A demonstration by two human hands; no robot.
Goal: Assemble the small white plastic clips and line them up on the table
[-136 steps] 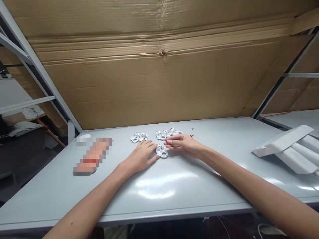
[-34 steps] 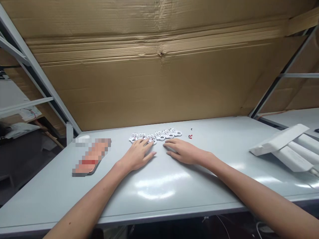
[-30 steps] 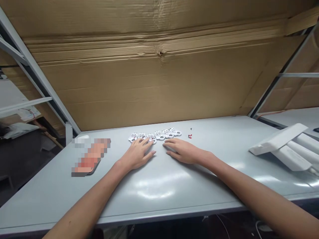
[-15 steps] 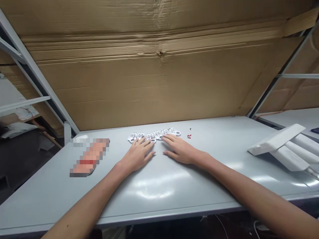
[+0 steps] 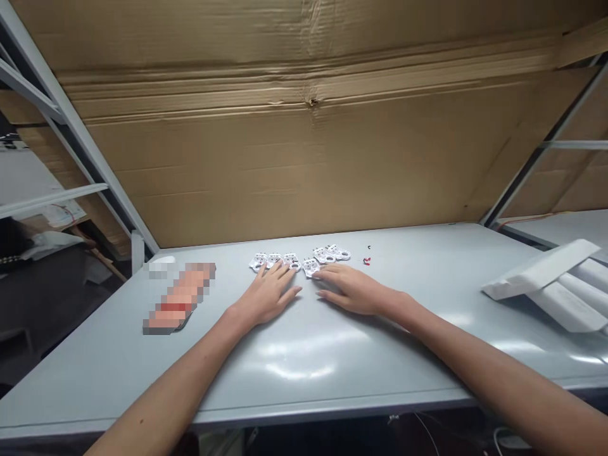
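Note:
Several small white plastic pieces, each with a ring-shaped opening, lie in a loose row on the grey table (image 5: pixel 285 342). My left hand (image 5: pixel 266 296) rests palm down, fingers spread, with its fingertips at the near edge of the left-hand pieces (image 5: pixel 259 260). Stretched out flat, my right hand (image 5: pixel 354 290) has its fingertips on the near edge of a single white piece (image 5: pixel 310 266). Just behind that one, two more white pieces (image 5: pixel 338 253) sit side by side, partly overlapping. Neither hand grips anything.
Right of the pieces lie a small red bit (image 5: pixel 367 261) and a tiny dark bit (image 5: pixel 369 247). A blurred-out orange object (image 5: pixel 180 297) is on the left. White foam-like blocks (image 5: pixel 541 269) stand at the right. Cardboard (image 5: pixel 304 171) walls off the back.
The white piece under my right fingertips has slid slightly towards me, away from the two behind it. My left hand stays at its pieces. The whole view has shifted slightly.

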